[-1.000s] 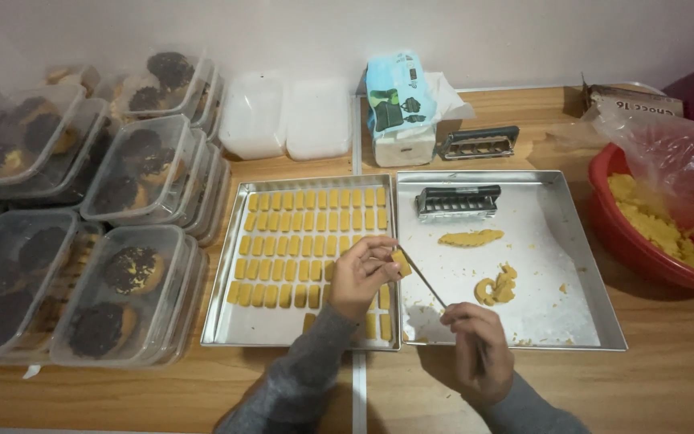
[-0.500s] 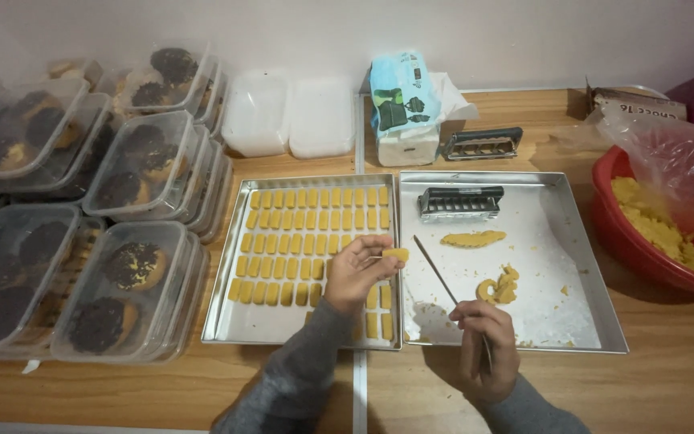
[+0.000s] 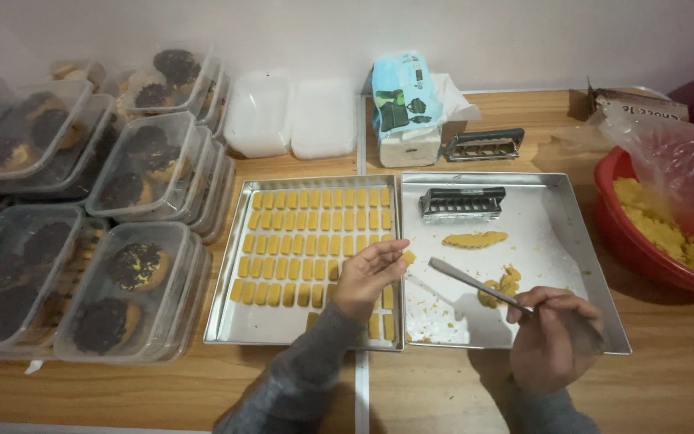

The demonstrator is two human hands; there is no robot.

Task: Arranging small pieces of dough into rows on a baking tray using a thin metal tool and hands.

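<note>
Left hand (image 3: pixel 367 277): you are pinching one small yellow piece (image 3: pixel 408 258) between fingertips and thumb, over the seam where the two trays meet.

Right hand (image 3: pixel 554 337): you are closing your fingers around the handle of a thin flat blade (image 3: pixel 475 284) — its tip is hanging over the right tray (image 3: pixel 580 241), pointing toward the left hand.

Left tray (image 3: pixel 230 301): rows of cut yellow pieces are filling most of it; the near right corner is partly hidden by your hand.

Right tray: a strip of dough (image 3: pixel 475 239), a small heap of scraps (image 3: pixel 504 285) and a dark ridged mould (image 3: pixel 462 203) are lying on it.

Around: a red basin (image 3: pixel 644 249) of yellow dough under a plastic bag at right; stacked clear boxes (image 3: pixel 134 289) of dark-topped pastries at left.

Risks, as a judgement — the piece looks soft, so a tight pinch could be deforming it; a loose one could be dropping it onto the seam. Your sleeve is hovering close over the nearest rows and could be smearing them. The blade tip is near your left fingers.
</note>
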